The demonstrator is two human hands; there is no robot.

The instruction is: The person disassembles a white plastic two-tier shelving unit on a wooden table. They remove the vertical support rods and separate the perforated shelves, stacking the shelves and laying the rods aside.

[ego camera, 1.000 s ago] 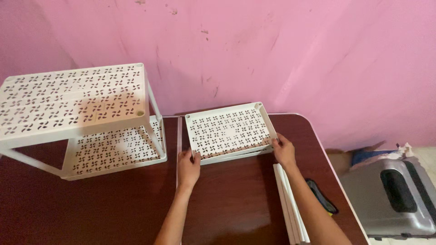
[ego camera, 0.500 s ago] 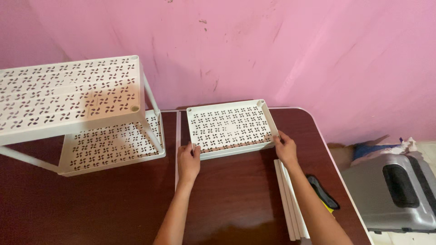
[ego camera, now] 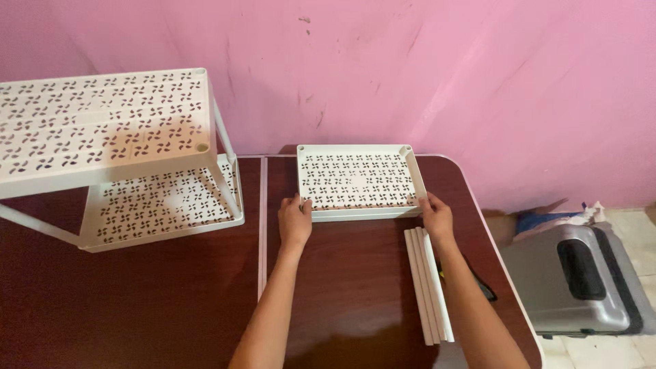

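Dark brown table (ego camera: 137,301) carries a white two-level rack (ego camera: 116,157) at nine o'clock. White perforated tray (ego camera: 359,181) lies flat at twelve o'clock, left hand (ego camera: 294,222) and right hand (ego camera: 436,217) gripping its near corners. White rods (ego camera: 429,283) lie at four o'clock.

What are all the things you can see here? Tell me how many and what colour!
loose tray: 1, white with pinwheel holes, on the table by the wall
two-tier rack: 1, white, same holes, table's left side
poles: a few, white, lying side by side right of centre
dark tool: 1, black, mostly hidden behind the right forearm
table: 1, dark brown
wall: pink, behind
case: 1, grey, on the floor at right
left hand: on the tray's near left corner
right hand: on its near right corner
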